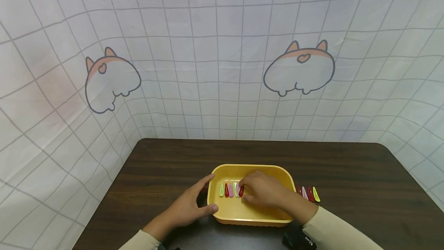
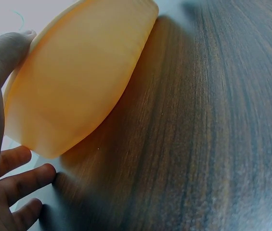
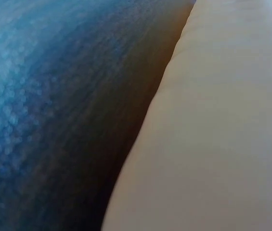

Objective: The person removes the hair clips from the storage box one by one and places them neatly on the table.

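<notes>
A yellow tray (image 1: 254,219) stands on the table, holding a row of snap hair clips: a green clip (image 1: 221,190), a red clip (image 1: 226,190), a pink clip (image 1: 231,190) and others. My left hand (image 1: 189,205) spans the tray's left side, thumb and index finger touching the rim. In the left wrist view its other fingers (image 2: 30,183) spread loosely beside the tray wall (image 2: 83,72). Inside the tray, my right hand (image 1: 265,192) pinches a dark red hair clip (image 1: 241,191) at the row's right end. The right wrist view shows only sleeve (image 3: 213,134) and a blurred dark surface.
Right of the tray, more hair clips lie on the dark wooden table (image 1: 166,165), among them a yellow clip (image 1: 316,194) and a pink clip (image 1: 305,193); the right forearm partly covers this row. A black object (image 1: 298,238) sits by the right sleeve. White gridded cloth (image 1: 222,68) surrounds the table.
</notes>
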`<state>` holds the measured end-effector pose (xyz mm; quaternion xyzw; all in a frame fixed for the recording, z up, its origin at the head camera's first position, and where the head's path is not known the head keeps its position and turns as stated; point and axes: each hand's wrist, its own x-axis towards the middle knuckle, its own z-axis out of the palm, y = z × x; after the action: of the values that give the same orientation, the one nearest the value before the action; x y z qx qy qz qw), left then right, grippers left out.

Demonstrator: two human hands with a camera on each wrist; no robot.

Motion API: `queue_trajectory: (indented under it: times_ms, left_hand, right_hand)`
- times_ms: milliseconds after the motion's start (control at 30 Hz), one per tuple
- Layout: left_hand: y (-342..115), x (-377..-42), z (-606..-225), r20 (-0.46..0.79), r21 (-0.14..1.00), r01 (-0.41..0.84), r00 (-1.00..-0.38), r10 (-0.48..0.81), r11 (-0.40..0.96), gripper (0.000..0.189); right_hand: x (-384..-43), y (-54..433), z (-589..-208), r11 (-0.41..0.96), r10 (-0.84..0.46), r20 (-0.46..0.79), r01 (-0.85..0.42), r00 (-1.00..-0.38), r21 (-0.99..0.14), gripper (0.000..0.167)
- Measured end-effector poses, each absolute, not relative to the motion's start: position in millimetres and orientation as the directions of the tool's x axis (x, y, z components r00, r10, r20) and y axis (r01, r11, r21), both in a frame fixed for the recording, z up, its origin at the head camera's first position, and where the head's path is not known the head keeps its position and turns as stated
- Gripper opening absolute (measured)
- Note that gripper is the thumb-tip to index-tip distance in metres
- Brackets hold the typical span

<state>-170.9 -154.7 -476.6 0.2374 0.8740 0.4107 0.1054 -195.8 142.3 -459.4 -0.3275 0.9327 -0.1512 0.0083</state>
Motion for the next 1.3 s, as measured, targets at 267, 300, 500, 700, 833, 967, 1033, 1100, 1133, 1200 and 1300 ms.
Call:
queue_trajectory:
  times_ms: [267,300,500,700,833,967,1033,1100,1133,1200,1300]
  left_hand:
    - [-154.8,-171.1,-478.6,0.016,0.764,0.336,-0.864,0.504,0.551,0.089]
    - [-154.8,-171.1,-478.9,0.017,0.763,0.337,-0.864,0.504,0.552,0.089]
    - [-154.6,-171.5,-478.7,0.023,0.763,0.342,-0.863,0.505,0.549,0.089]
    - [-154.3,-172.1,-478.6,0.028,0.768,0.346,-0.859,0.511,0.540,0.089]
    - [-154.1,-172.2,-478.9,0.027,0.770,0.343,-0.860,0.510,0.538,0.089]
    - [-154.2,-172.0,-478.8,0.022,0.770,0.338,-0.862,0.506,0.541,0.090]
    - [-154.2,-171.9,-478.6,0.022,0.771,0.337,-0.862,0.506,0.541,0.090]
    - [-154.4,-171.7,-478.5,0.022,0.770,0.337,-0.862,0.506,0.541,0.090]
    - [-154.5,-171.4,-478.4,0.021,0.771,0.337,-0.862,0.507,0.541,0.090]
    - [-154.8,-170.9,-478.2,0.017,0.772,0.335,-0.861,0.509,0.540,0.090]
    - [-155.0,-170.1,-477.8,0.013,0.770,0.334,-0.860,0.510,0.544,0.090]
  right_hand:
    - [-195.6,142.6,-460.4,0.749,-0.601,0.072,-0.593,-0.796,-0.297,0.024]
    - [-195.4,142.7,-460.3,0.748,-0.602,0.072,-0.593,-0.796,-0.297,0.022]
    - [-194.0,143.1,-459.2,0.734,-0.616,0.085,-0.610,-0.783,-0.298,0.015]
    - [-192.9,144.2,-459.1,0.743,-0.610,0.081,-0.604,-0.788,-0.288,0.015]
    - [-193.4,144.5,-459.5,0.736,-0.619,0.092,-0.617,-0.780,-0.280,0.015]
    - [-193.7,144.6,-459.7,0.717,-0.637,0.118,-0.642,-0.762,-0.271,0.015]
    - [-193.7,144.7,-460.1,0.714,-0.641,0.128,-0.650,-0.756,-0.263,0.014]
    - [-193.8,144.4,-460.2,0.710,-0.645,0.138,-0.655,-0.752,-0.258,0.014]
    - [-193.9,144.2,-460.6,0.711,-0.644,0.139,-0.656,-0.752,-0.256,0.013]
    - [-193.8,143.5,-460.4,0.714,-0.640,0.139,-0.652,-0.755,-0.253,0.012]
    - [-193.6,142.7,-460.4,0.732,-0.620,0.130,-0.630,-0.774,-0.260,0.015]
